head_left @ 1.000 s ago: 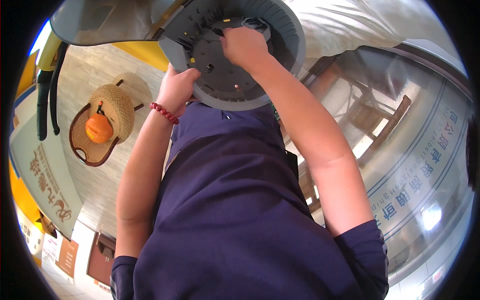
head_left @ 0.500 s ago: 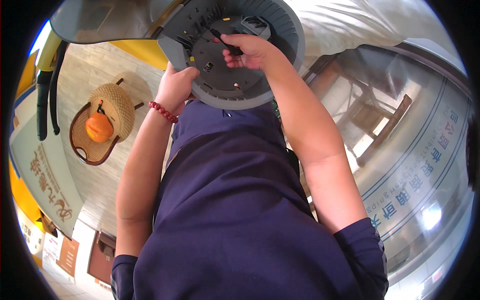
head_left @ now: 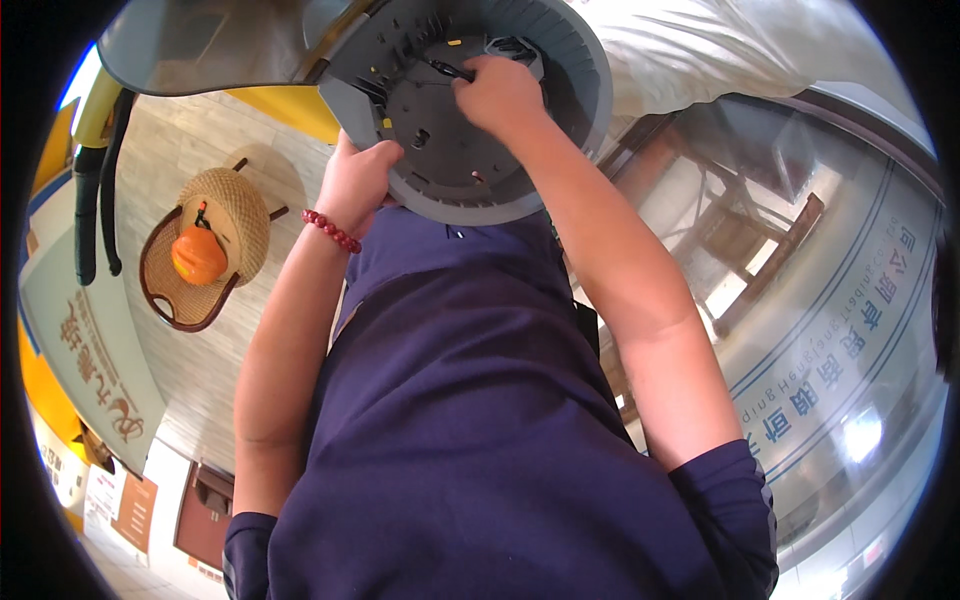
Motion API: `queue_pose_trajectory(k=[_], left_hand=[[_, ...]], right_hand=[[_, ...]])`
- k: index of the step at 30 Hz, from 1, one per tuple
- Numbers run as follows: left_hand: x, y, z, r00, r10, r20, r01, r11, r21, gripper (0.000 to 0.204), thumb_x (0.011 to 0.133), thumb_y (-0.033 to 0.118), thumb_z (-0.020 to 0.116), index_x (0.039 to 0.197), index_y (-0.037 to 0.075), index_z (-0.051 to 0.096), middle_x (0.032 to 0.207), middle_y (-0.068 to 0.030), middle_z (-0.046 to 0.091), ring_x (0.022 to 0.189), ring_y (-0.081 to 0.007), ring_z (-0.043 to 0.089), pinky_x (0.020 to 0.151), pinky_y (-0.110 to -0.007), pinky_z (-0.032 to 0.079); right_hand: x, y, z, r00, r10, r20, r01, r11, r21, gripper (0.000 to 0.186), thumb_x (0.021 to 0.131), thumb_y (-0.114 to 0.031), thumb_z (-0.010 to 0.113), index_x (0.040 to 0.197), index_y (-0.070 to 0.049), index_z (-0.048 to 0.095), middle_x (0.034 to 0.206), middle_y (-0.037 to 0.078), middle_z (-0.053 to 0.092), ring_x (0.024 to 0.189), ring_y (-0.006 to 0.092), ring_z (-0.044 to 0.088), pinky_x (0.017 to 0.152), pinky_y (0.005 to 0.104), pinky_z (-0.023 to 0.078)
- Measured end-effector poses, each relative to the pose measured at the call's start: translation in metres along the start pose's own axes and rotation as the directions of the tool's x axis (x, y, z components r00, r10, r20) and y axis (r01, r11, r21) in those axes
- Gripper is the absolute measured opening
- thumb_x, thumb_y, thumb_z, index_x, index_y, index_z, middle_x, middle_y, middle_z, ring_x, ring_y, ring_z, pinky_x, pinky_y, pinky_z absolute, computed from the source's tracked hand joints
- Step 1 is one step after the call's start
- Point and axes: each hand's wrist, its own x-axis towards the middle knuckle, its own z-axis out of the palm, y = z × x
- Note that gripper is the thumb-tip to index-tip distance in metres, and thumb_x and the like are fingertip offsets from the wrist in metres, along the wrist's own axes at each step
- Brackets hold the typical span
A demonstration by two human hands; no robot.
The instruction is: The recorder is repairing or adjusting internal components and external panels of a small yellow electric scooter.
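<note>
A round grey plastic housing with ribs and screw holes on its inner face is held up in front of my navy shirt. My left hand, with a red bead bracelet at the wrist, grips the housing's lower left rim. My right hand rests on the upper part of the inner face, shut on a thin dark screwdriver. Its tip points left, into the housing. A dark fitting sits just above my right hand's fingers.
A wicker chair with an orange cushion stands on the wooden floor at the left. A yellow and black device hangs at the far left. Wooden furniture and a lettered glass panel lie to the right, white fabric at the top.
My right hand has shifted slightly up and right on the housing, and the screwdriver now shows to the left of its fingers. My left hand keeps its grip on the rim.
</note>
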Motion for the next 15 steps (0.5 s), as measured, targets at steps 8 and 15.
queue_pose_trajectory(k=[8, 15], left_hand=[[-0.001, 0.003, 0.001, 1.000, 0.008, 0.006, -0.008, 1.000, -0.023, 0.042, 0.079, 0.004, 0.050, 0.120, 0.004, 0.037, 0.098, -0.0115, 0.056, 0.077, -0.0219, 0.061, 0.060, -0.036, 0.055], [0.005, -0.002, -0.001, 0.999, 0.032, 0.016, -0.032, 0.999, -0.006, 0.044, 0.077, 0.004, 0.051, 0.118, 0.003, 0.037, 0.097, -0.0132, 0.057, 0.075, -0.0213, 0.061, 0.053, -0.034, 0.052]], right_hand=[[-0.002, 0.003, -0.003, 0.969, 0.200, 0.144, -0.245, 0.852, 0.463, 0.012, 0.081, -0.013, 0.054, 0.086, -0.002, 0.056, 0.060, 0.005, 0.051, 0.058, 0.0160, 0.052, 0.050, 0.0246, 0.042], [0.007, 0.016, 0.003, 0.976, 0.123, 0.178, -0.145, 0.983, 0.115, 0.015, 0.085, -0.014, 0.049, 0.084, -0.004, 0.061, 0.060, 0.005, 0.054, 0.060, 0.0188, 0.057, 0.055, 0.0293, 0.046]])
